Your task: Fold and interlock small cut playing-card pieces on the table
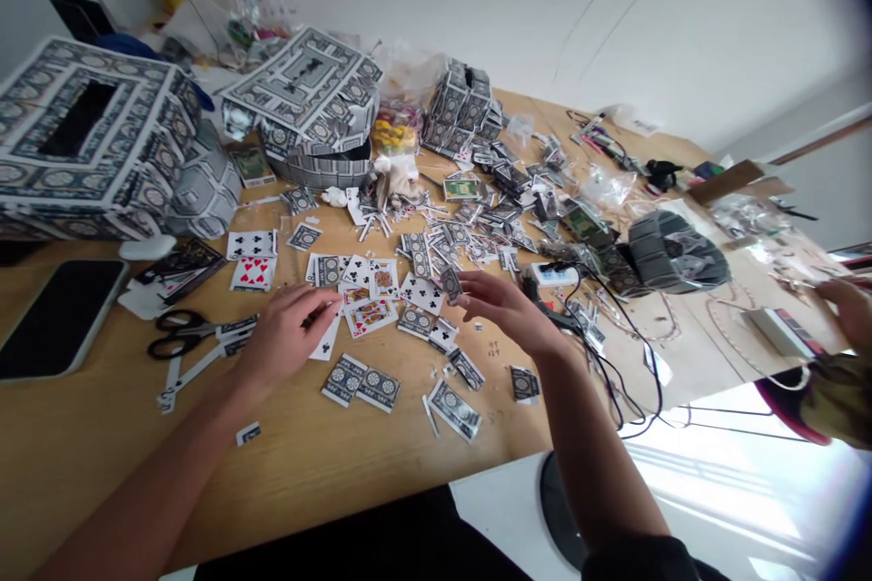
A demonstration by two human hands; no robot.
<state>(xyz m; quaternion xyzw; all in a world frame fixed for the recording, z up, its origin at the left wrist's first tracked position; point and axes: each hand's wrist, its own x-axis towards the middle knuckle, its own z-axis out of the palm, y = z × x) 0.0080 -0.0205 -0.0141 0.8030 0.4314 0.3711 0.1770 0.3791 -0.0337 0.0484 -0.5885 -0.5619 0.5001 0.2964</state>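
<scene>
My right hand (500, 309) pinches a small folded playing card (450, 282), grey-patterned side showing, above the wooden table. My left hand (290, 327) is closed with curled fingers over the left edge of a loose pile of cards; whatever its fingertips hold, if anything, is hidden. Between the hands lie face-up cards, among them a king of hearts (371, 318) and a card of clubs (422, 293). Nearer to me are patterned card pieces (361, 381) and a single patterned card (455, 410). Black-handled scissors (181, 331) rest left of my left hand, with card strips beside them.
A phone (58, 318) lies at the left. Box-like structures made of folded cards (303, 86) stand behind, with a heap of folded cards (504, 191) at the middle back. A power strip (553, 274) and black cables are at the right. Another person's hand (848, 309) shows at the far right.
</scene>
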